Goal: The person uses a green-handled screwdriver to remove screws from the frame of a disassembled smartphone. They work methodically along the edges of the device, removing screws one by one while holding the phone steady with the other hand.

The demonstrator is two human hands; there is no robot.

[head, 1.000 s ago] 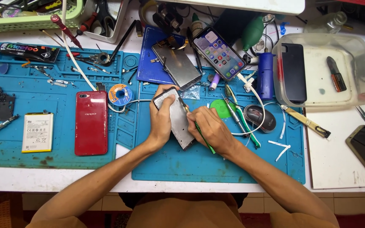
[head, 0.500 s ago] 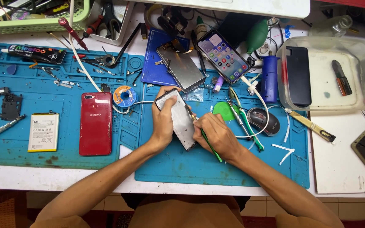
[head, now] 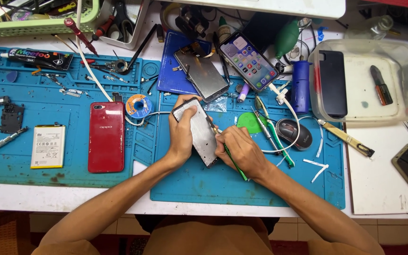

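Observation:
My left hand [head: 181,134] grips a bare grey phone frame [head: 201,131], lying tilted on the blue repair mat [head: 242,189], with the thumb across its upper part. My right hand [head: 242,150] holds a thin green-handled tool [head: 234,164] like a pen. Its tip touches the frame's right edge. A red phone back [head: 106,137] lies left of my left hand. A white battery [head: 48,146] rests further left.
A lit phone [head: 249,61] with a white cable lies behind, beside a dark screen panel [head: 201,74]. A clear plastic tub [head: 393,101] holds a black phone and a small tool at the right. Solder spool [head: 138,105], tweezers, screwdrivers and a green basket [head: 38,21] crowd the back.
The view has drifted slightly. My hands stay on the frame, and the right hand's tool has shifted a little along the frame's right edge.

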